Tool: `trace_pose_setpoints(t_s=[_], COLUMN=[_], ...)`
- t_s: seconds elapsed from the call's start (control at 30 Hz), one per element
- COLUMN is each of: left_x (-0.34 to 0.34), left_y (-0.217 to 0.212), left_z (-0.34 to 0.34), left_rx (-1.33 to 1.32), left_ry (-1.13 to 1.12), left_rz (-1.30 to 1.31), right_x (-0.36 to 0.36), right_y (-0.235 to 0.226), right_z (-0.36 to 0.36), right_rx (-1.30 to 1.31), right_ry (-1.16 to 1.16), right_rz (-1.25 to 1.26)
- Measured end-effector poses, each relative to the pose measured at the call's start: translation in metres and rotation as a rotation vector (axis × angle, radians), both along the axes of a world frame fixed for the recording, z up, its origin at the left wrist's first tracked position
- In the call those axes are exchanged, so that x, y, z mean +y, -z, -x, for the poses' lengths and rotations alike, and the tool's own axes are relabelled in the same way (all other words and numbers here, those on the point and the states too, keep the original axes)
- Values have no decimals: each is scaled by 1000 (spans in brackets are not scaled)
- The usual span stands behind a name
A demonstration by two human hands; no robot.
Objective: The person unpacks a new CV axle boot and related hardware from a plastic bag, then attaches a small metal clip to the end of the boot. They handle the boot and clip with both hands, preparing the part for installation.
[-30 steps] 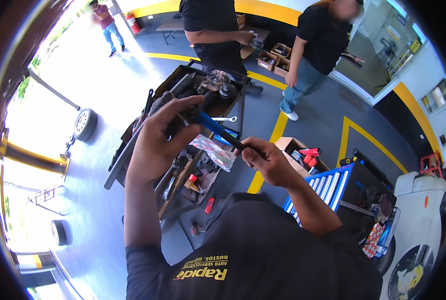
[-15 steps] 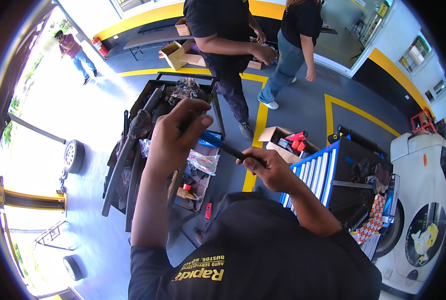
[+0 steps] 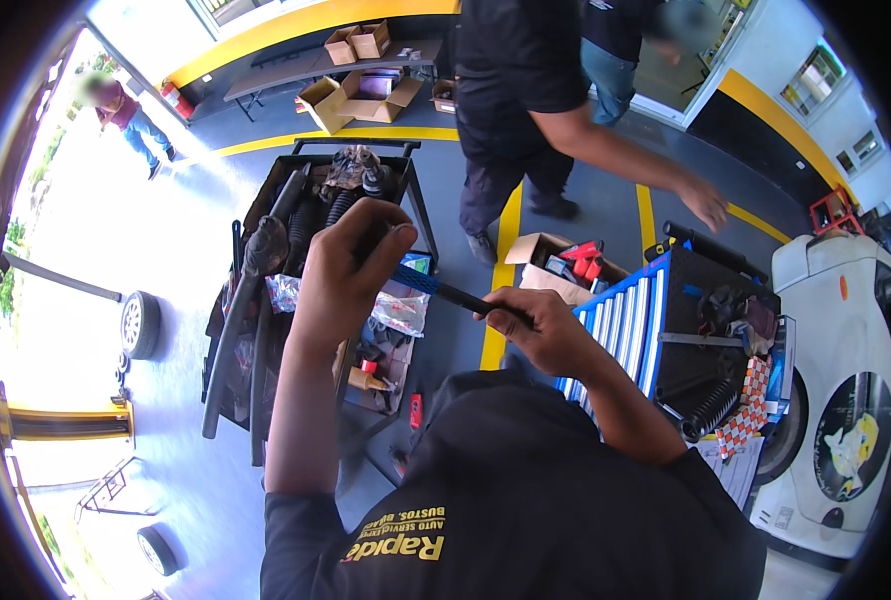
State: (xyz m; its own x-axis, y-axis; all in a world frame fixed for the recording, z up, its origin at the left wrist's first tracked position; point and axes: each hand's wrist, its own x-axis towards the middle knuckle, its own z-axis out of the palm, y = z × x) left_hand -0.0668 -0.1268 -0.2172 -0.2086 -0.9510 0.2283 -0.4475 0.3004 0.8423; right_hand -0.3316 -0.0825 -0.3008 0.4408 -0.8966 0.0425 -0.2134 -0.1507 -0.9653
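Note:
Between my hands is a slim dark rod (image 3: 458,296) with a blue, net-like section toward its left end. My left hand (image 3: 351,265) is closed around that blue end, its fingers curled and the thumb alongside; the palm hides the tip. My right hand (image 3: 538,328) grips the dark right end, thumb laid along it. The rod slants down to the right, in front of my chest. Beneath my left arm stands a black cart (image 3: 358,146) loaded with long grey bars (image 3: 234,330), a dirty rag (image 3: 351,165) and plastic-wrapped parts (image 3: 398,312).
A blue drawer chest (image 3: 628,318) is right of my right hand, with a coil spring (image 3: 714,408) on top. Past it sits a white car (image 3: 831,300). A cardboard box (image 3: 534,248) of red items stands behind the chest. A person in black (image 3: 511,90) walks ahead, arm extended.
Both hands keep their hold on the rod, nearly unmoved. The person in black ahead has moved right and swung an arm out; the other person has gone farther back toward the doorway.

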Motion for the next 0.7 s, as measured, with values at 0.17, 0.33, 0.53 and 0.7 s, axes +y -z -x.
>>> trace_pose_setpoints(t_s=[0.17, 0.33, 0.53, 0.7], left_x=[14, 20, 15, 21], left_y=[0, 8, 20, 19], left_z=[-4, -14, -12, -9], left_rx=[-47, 247, 79, 8], left_ry=[14, 128, -75, -94], left_rz=[-43, -156, -111, -97], right_x=[5, 9, 12, 13], right_y=[0, -1, -7, -9], right_z=[-2, -2, -5, -5], right_rx=[30, 40, 122, 161], right_ry=[37, 51, 6, 23], right_rz=[5, 41, -4, 39])
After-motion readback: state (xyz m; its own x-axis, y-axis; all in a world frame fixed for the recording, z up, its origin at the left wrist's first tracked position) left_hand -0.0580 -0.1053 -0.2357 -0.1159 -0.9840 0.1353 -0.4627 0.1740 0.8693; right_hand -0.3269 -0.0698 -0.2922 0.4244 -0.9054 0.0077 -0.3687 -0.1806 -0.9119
